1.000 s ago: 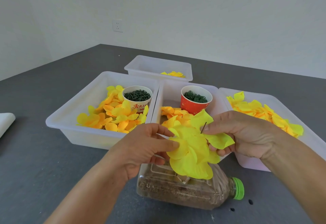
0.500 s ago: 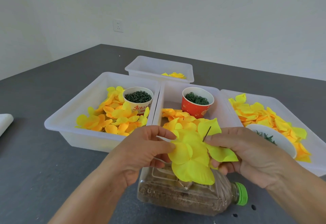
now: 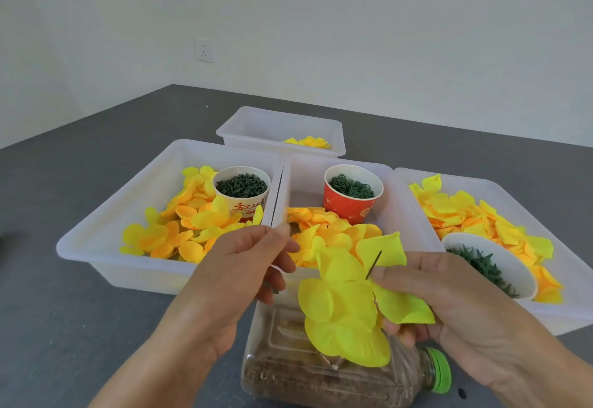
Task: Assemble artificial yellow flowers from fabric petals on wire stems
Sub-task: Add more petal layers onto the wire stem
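Your right hand (image 3: 455,305) is pinching the wire stem (image 3: 373,265) and yellow flower (image 3: 349,308) steady above the bottle (image 3: 321,375), while your left hand (image 3: 237,279) is curling, apparently bringing a small piece.

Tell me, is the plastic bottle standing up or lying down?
Lying down. The bottle rests on its side on the table, its green cap pointing sideways to the right.

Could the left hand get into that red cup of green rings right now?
Probably yes: the left hand hovers at the tray's near edge, and the red cup stands open-topped beyond, only loose petals between.
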